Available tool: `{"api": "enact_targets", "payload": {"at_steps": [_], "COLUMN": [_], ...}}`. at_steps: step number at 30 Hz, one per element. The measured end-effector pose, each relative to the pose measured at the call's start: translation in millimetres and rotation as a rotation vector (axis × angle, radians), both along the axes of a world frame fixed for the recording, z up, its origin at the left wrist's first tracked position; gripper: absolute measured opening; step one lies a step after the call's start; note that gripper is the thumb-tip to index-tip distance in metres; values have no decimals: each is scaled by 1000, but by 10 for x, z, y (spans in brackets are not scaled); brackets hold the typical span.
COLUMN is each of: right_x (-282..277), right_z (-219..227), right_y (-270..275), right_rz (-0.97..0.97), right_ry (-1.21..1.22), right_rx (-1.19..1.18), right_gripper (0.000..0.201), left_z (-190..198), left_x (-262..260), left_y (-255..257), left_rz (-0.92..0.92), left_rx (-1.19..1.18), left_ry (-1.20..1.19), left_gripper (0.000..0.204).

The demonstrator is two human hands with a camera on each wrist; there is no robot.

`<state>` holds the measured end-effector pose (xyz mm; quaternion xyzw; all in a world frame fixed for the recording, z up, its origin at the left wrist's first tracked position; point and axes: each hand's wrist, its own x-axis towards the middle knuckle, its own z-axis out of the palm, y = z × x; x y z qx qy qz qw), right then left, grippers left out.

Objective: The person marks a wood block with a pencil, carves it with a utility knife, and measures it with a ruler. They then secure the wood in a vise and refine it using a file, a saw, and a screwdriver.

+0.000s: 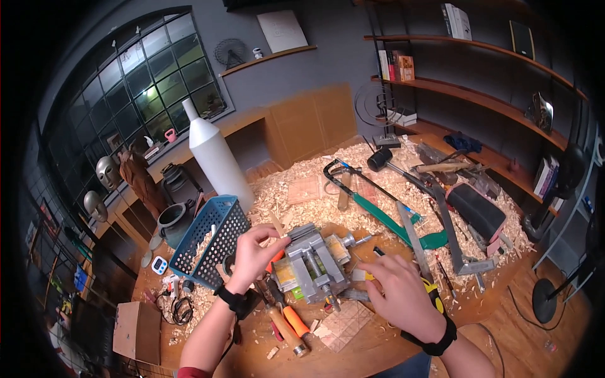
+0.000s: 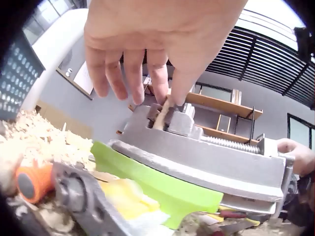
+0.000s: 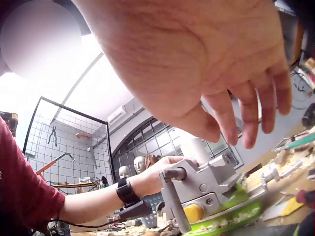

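Note:
A grey metal bench vise lies in front of me on the cluttered bench, its screw handle pointing my way. My left hand is at the vise's far left end. In the left wrist view, its thumb and index finger pinch a small light wood strip that sits between the vise's jaws. The other fingers hang straight beside it. My right hand hovers to the right of the vise with fingers loosely extended, holding nothing. In the right wrist view, the vise handle hangs down below that hand.
Wood shavings cover much of the bench. A blue basket stands to the left, with a white bottle-shaped vase behind it. A green hacksaw lies at the right. Chisels with wooden and orange handles lie in front.

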<state>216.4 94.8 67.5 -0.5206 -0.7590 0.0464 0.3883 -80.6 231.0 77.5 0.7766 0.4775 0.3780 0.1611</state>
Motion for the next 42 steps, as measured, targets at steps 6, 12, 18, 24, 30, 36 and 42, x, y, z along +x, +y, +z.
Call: {"api": "enact_targets", "payload": {"at_steps": [6, 12, 18, 24, 30, 36, 42], "right_x": [22, 60, 109, 475, 970, 833, 803], "right_z": [37, 21, 88, 61, 75, -232, -370], "right_y": [8, 13, -69, -116, -279, -659, -608], "right_rz": [53, 56, -2, -95, -414, -454, -467], "right_ry": [90, 136, 167, 130, -84, -330, -170], "right_rx": [-12, 35, -118, -123, -306, -607, -605], "right_gripper": [23, 21, 18, 21, 21, 52, 59], "left_z": [42, 211, 254, 36, 49, 38, -133], "left_x": [85, -54, -41, -271, -90, -16, 126], "left_y": [-131, -112, -371, -150, -138, -131, -216], "left_rz": [-39, -35, 108, -86, -166, -299, -253], "left_rx": [-12, 273, 211, -11, -337, -288, -159], "left_ry": [-230, 183, 197, 117, -227, -101, -38], "left_gripper": [14, 22, 20, 41, 66, 102, 117]}}
